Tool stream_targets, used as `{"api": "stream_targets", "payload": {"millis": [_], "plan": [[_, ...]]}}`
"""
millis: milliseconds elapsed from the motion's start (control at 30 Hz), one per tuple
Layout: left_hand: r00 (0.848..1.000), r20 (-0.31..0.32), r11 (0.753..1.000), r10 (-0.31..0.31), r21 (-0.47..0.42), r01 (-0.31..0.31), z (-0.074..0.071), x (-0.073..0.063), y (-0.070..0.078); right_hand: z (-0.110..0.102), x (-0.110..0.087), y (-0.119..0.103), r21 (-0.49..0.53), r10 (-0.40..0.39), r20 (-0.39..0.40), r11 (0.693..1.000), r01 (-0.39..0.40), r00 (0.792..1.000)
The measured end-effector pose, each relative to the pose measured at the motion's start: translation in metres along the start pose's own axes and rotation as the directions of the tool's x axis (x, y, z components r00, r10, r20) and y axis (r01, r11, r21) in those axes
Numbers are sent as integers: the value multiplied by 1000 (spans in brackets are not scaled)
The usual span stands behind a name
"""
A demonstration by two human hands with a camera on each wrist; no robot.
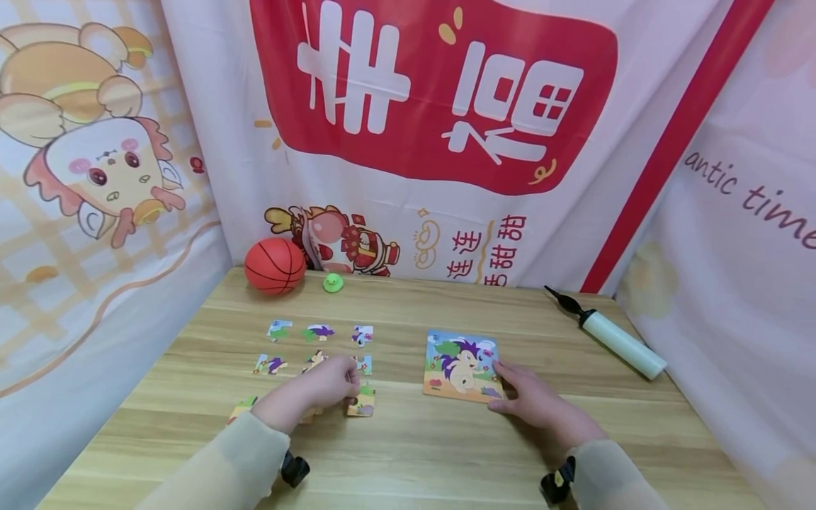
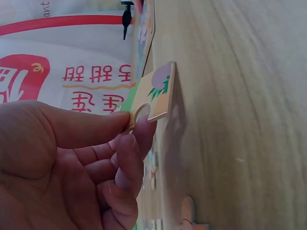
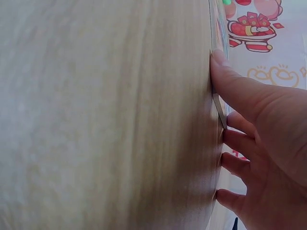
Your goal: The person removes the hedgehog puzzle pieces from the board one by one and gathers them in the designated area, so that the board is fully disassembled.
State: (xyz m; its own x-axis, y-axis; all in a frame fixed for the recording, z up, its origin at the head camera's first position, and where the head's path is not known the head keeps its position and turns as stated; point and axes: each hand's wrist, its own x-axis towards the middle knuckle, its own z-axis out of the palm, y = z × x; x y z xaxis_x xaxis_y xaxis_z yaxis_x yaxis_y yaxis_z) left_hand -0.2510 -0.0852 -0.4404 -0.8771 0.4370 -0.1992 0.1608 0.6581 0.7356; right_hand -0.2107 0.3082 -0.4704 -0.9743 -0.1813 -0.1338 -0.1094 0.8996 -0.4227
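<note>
My left hand [image 1: 326, 384] pinches a jigsaw puzzle piece [image 2: 160, 91] between thumb and fingertips. This piece shows a purple fruit with green leaves, and it is tilted up off the table in the left wrist view. Several other puzzle pieces [image 1: 319, 331] lie apart in rows around that hand, some partly hidden beneath the hand and forearm. A square picture board [image 1: 460, 365] with a purple-spined hedgehog lies flat to the right. At its right edge, my right hand [image 1: 535, 398] touches it with thumb and index finger, the other fingers spread on the table.
A red toy basketball [image 1: 275, 265] and a small green rubber duck [image 1: 333, 282] stand at the back left of the wooden table [image 1: 408, 460]. A pale green hand pump [image 1: 621, 343] lies at the right. Printed cloths [image 1: 408, 156] hang behind and beside the table.
</note>
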Motion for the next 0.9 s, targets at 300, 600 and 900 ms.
{"api": "stream_targets", "payload": {"millis": [300, 600, 900], "plan": [[999, -35, 994, -33, 105, 36, 3, 2, -13, -3, 0, -1, -2, -10, 3, 1000, 10, 1000], [993, -60, 986, -99, 130, 107, 0, 3, -10, -2, -1, -1, 7, 1, 10, 1000, -1, 1000], [989, -98, 985, -109, 127, 121, -15, -1, 10, -5, -3, 1, -2, 10, 25, 1000, -10, 1000]]}}
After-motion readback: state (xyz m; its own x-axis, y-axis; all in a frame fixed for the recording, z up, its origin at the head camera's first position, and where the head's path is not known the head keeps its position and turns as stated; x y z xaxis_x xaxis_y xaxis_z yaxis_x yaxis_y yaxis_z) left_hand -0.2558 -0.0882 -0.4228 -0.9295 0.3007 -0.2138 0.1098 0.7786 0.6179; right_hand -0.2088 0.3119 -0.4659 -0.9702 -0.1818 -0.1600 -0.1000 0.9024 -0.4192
